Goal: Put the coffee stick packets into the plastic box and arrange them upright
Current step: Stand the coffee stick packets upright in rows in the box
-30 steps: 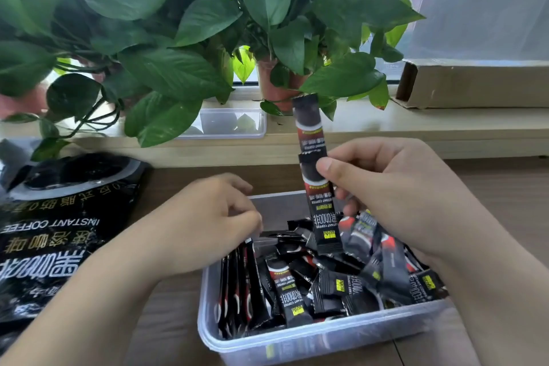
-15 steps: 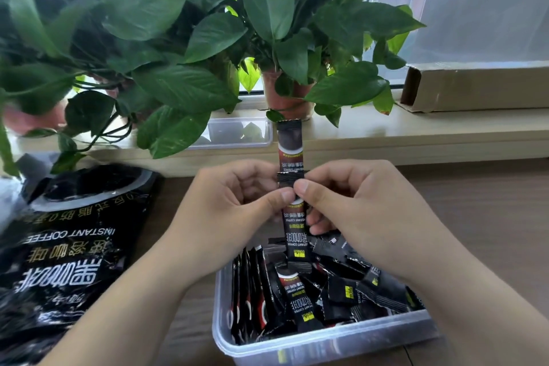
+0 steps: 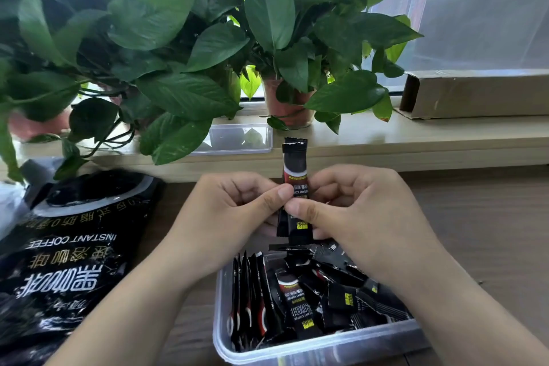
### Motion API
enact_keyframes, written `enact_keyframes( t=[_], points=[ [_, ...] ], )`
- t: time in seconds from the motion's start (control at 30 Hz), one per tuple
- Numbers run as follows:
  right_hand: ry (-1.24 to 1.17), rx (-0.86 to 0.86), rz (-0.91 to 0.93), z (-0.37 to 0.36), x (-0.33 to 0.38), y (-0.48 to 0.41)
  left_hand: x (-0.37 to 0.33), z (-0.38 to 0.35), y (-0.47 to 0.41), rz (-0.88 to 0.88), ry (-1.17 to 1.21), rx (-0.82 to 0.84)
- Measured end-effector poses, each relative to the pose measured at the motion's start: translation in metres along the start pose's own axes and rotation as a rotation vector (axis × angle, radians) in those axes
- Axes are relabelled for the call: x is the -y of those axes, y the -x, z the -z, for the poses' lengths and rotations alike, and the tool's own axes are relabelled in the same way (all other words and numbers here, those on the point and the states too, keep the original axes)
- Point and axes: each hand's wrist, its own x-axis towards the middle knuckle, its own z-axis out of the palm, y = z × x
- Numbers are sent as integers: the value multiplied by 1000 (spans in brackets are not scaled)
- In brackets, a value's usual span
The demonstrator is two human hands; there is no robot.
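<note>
Both hands were up over the far end of the plastic box [image 3: 297,355], sharing one coffee stick packet [image 3: 294,163].

Left hand [image 3: 225,217]: fingers curled in, thumb pressed on the packet's front left edge at about mid-length.
Right hand [image 3: 362,217]: fingers curled behind the packet, thumb across its front just below the left thumb. The two thumb tips were nearly touching.

The packet stood upright, with a slight tilt at most. Its top end, with the crimped seal, stuck out clear above both hands. Its bottom end, with the yellow mark, hung below the thumbs, just above the packets in the box. Couldn't tell whether it touched them. A thin dark strip ran along the packet's lower left edge. Couldn't tell if that was a second packet or a fold.

In the box, a row of packets [image 3: 249,291] stood on edge against the left wall. The rest formed a loose pile [image 3: 350,291], lying flat and criss-crossed over the middle and right. The right forearm covered the box's far right corner.

The box sat on a wooden table [image 3: 490,217]. A big black instant coffee bag [image 3: 68,246] lay flat to its left. Behind, on the sill [image 3: 416,140], were potted plants [image 3: 178,38], a clear shallow tray [image 3: 240,140] and a cardboard box [image 3: 475,92].
</note>
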Motion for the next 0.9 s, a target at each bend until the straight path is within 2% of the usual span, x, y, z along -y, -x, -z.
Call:
enact_keyframes(
  t=[0.1, 0.23, 0.3, 0.43, 0.73, 0.9],
  points=[
    [140, 0, 81, -1, -4, 3, -3, 4, 0, 42, 42, 15],
    [505, 46, 387, -6, -11, 1, -5, 9, 0, 52, 77, -3],
    [637, 119, 464, -11, -10, 2, -6, 8, 0, 55, 117, -5],
    [719, 260, 427, -16, -3, 9, -3, 5, -1, 83, 189, -33],
    [749, 143, 447, -13, -4, 7, 4, 4, -5, 19, 140, -186],
    [816, 152, 479, -16, -4, 7, 5, 4, -5, 61, 163, -163]
  ],
)
